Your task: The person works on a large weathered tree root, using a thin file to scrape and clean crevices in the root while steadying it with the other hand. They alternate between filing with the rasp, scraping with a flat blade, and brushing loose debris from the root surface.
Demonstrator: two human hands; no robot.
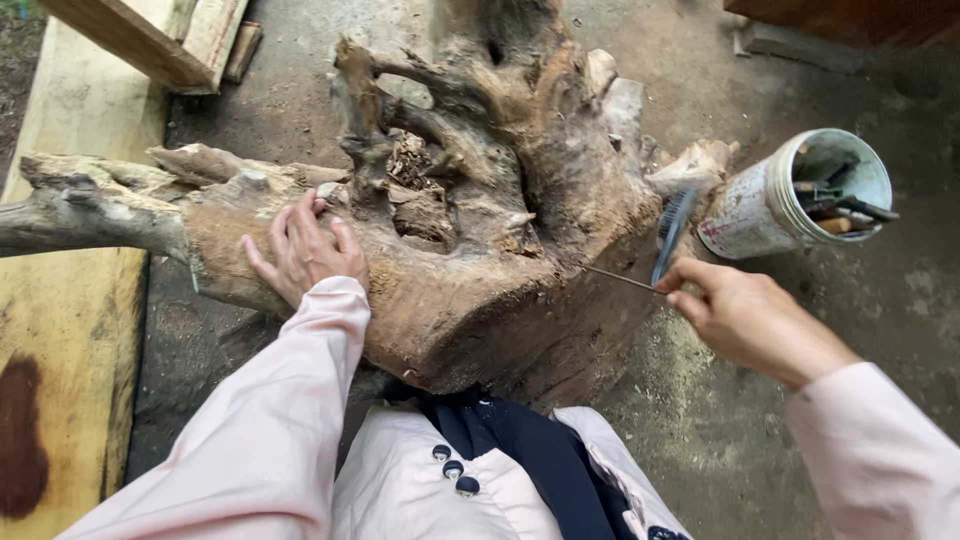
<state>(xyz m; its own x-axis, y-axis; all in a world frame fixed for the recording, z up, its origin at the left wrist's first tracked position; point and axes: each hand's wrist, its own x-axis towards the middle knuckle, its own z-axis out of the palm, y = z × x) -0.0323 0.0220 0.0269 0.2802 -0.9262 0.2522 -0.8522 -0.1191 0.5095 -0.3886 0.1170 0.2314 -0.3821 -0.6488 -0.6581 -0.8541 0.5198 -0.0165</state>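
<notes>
While the left hand (pixel 303 250) lies flat and open on the upper face of the big, gnarled, brown tree-root stump (pixel 470 220), the right hand (pixel 745 318) pinches a thin metal rod (pixel 620 279) together with a dark-bristled brush (pixel 673 228) just off the stump's right edge. Bare, dusty concrete floor (pixel 720 420) lies free to the right and front, and pale wooden planks (pixel 70 330) close in the left side. Near the right hand a dirty white plastic bucket (pixel 770 205) lies tipped on its side, holding several hand tools (pixel 835 205).
</notes>
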